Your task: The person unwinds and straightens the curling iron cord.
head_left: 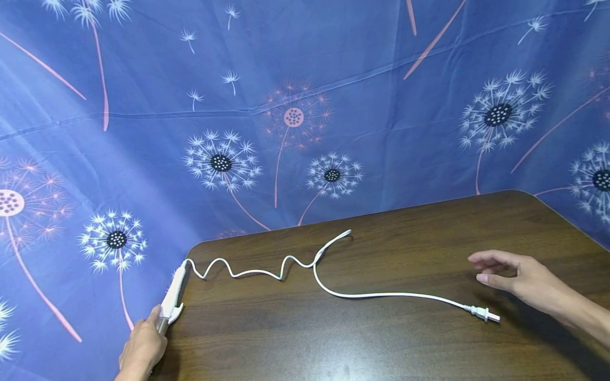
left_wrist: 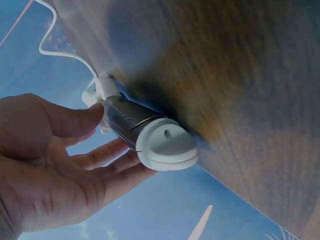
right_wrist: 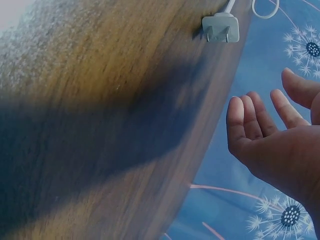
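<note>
At the table's left edge my left hand (head_left: 143, 344) grips a white curling iron (head_left: 172, 293) by its barrel end. In the left wrist view the thumb lies along one side of the iron's dark barrel (left_wrist: 125, 117) and the fingers curl behind it. The white rounded tip (left_wrist: 167, 145) points toward that camera. A white cord (head_left: 257, 272) runs from the handle in waves across the table to a two-prong plug (head_left: 482, 313) at the right. My right hand (head_left: 519, 275) hovers beyond and right of the plug, fingers loosely bent, holding nothing.
The brown wooden table (head_left: 381, 344) has rounded back corners. Behind it and along both sides hangs a blue cloth (head_left: 381, 106) with dandelion prints. Midway, the cord makes a raised bend (head_left: 335, 241) near the back edge. The right hand's shadow (right_wrist: 165, 120) falls on the wood.
</note>
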A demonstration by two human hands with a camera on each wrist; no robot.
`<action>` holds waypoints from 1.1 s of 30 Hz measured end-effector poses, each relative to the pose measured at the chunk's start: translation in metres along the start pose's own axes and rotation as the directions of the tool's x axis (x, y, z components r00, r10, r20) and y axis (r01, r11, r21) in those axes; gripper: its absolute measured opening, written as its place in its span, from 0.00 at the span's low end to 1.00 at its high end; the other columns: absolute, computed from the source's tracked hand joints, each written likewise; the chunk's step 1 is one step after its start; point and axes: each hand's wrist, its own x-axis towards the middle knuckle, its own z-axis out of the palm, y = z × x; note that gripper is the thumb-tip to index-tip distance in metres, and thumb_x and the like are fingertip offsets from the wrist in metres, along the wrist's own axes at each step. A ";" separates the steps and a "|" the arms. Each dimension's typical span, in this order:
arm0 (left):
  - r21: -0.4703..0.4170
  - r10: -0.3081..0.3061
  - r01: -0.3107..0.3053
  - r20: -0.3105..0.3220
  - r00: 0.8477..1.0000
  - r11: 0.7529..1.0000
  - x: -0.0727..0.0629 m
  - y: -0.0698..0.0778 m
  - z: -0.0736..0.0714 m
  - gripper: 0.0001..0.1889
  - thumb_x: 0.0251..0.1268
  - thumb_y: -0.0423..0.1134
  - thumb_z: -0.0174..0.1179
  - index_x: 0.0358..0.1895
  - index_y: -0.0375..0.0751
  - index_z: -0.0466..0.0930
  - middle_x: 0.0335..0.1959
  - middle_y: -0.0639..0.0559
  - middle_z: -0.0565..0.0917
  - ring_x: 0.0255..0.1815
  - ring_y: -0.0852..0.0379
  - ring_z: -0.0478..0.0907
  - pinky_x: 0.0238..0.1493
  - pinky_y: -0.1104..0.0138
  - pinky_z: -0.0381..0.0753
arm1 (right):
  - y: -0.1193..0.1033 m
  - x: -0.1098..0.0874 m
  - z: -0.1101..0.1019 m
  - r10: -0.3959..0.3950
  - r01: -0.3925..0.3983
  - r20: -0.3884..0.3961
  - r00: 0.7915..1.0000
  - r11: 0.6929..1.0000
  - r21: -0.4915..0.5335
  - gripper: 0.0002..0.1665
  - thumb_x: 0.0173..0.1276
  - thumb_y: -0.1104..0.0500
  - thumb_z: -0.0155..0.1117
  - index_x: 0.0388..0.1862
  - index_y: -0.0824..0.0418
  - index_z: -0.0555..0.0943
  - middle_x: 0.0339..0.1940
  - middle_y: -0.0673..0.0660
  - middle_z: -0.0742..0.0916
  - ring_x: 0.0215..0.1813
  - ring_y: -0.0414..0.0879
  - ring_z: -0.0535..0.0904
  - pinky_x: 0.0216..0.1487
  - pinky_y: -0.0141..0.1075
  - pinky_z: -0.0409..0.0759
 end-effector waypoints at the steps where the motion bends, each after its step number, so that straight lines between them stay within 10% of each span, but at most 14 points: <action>1: 0.002 0.002 -0.002 -0.005 1.000 1.000 0.000 0.000 0.000 0.36 0.57 0.29 0.53 0.70 0.36 0.52 0.52 0.24 0.67 0.44 0.19 0.71 0.35 0.36 0.74 | 0.000 0.000 0.000 -0.010 0.010 -0.004 1.000 1.000 -0.001 0.19 0.65 0.60 0.66 0.55 0.60 0.78 0.43 0.39 0.84 0.41 0.29 0.78 0.35 0.28 0.75; 15: -0.044 -0.067 0.063 -0.094 0.993 0.997 -0.002 0.014 -0.002 0.35 0.65 0.38 0.53 0.72 0.36 0.49 0.61 0.26 0.59 0.53 0.18 0.63 0.40 0.31 0.70 | -0.003 -0.010 0.013 -0.188 0.181 -0.035 0.982 0.974 -0.133 0.29 0.55 0.66 0.72 0.57 0.53 0.79 0.50 0.32 0.80 0.44 0.28 0.77 0.37 0.23 0.74; 22: -0.068 -0.069 0.060 -0.146 0.987 0.996 -0.005 0.020 -0.006 0.35 0.64 0.38 0.54 0.72 0.37 0.49 0.63 0.28 0.58 0.56 0.19 0.60 0.42 0.30 0.68 | -0.015 -0.014 0.025 -0.390 0.383 0.042 0.920 0.871 -0.309 0.43 0.42 0.69 0.78 0.60 0.49 0.78 0.53 0.45 0.80 0.46 0.33 0.78 0.39 0.22 0.74; 33: -0.092 -0.085 0.070 -0.171 0.982 0.993 -0.006 0.021 -0.009 0.41 0.64 0.39 0.55 0.75 0.40 0.43 0.67 0.28 0.55 0.57 0.21 0.58 0.42 0.30 0.66 | -0.025 -0.021 0.040 -0.493 0.511 0.179 0.851 0.701 -0.497 0.54 0.34 0.70 0.78 0.65 0.47 0.74 0.57 0.49 0.78 0.51 0.47 0.79 0.35 0.31 0.80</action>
